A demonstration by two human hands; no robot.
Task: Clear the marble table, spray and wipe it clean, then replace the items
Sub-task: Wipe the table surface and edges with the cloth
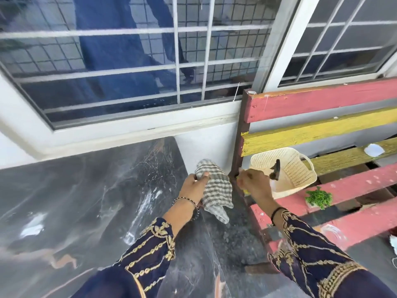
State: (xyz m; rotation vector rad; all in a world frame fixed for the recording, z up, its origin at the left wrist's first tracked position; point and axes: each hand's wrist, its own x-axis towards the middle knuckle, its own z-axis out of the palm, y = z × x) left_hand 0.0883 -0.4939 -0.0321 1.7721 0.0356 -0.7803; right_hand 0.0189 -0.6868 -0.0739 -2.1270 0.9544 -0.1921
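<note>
The table is stretching leftward from both hands, its long side running along the wall under the window. The nearer left hand is gripping a striped cloth over its right end. The right hand is reaching across the bench towards a basket. It is blurred, so I cannot tell its grip.

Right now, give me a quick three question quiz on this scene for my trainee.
1. True or false: the left hand grips the striped cloth.
2. The cream basket sits on: A a stool, B the slatted bench, C a shelf.
3. Fill in: the green sprig lies on a ___ slat.
Key: 1 true; 2 B; 3 pink.
</note>
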